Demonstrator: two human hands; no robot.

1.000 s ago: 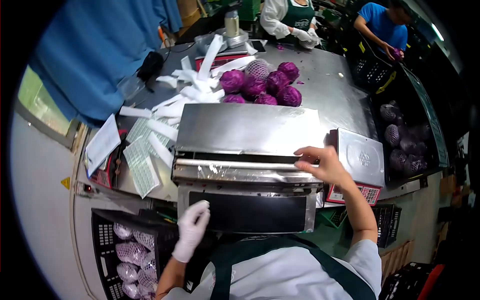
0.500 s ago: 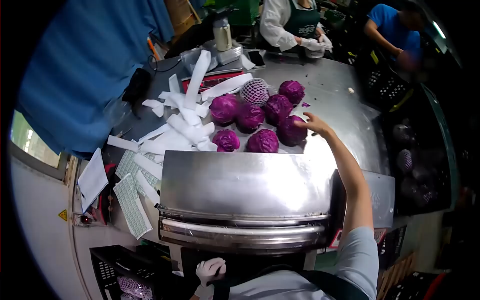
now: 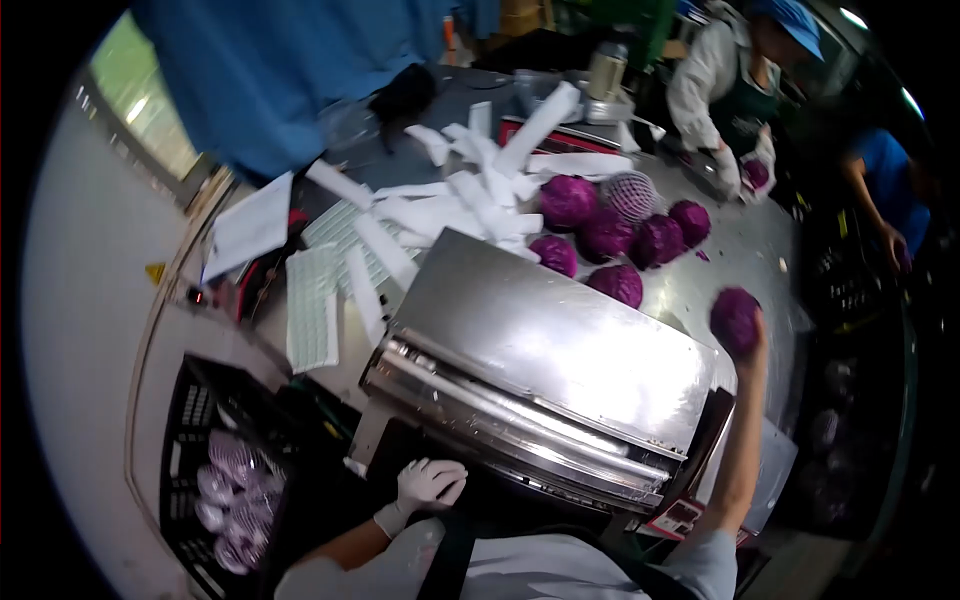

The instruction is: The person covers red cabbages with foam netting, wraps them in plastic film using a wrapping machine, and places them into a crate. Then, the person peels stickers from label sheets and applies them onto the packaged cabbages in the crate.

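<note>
In my right hand [image 3: 757, 340] is a purple cabbage [image 3: 735, 318], held up over the right side of the steel table; the hand is closed round it, mostly hidden behind it. My left hand [image 3: 430, 484], in a white glove, rests near my body below the front edge of the steel wrapping machine [image 3: 560, 350]; its fingers are curled in, with nothing visible in them. Beyond the machine sit several purple cabbages [image 3: 606, 236] in a group, one of them in a white foam net [image 3: 630, 196].
White foam strips [image 3: 480, 205] lie heaped left of the cabbages. A black crate [image 3: 180, 470] at lower left holds netted cabbages [image 3: 235, 495]. Across the table a co-worker [image 3: 735, 100] in a blue cap handles a cabbage; another person in blue [image 3: 893, 190] reaches into dark crates on the right.
My right hand has taken the cabbage from the right edge of the group and carried it rightward toward me. My view has turned; the left hand stays low, curled.
</note>
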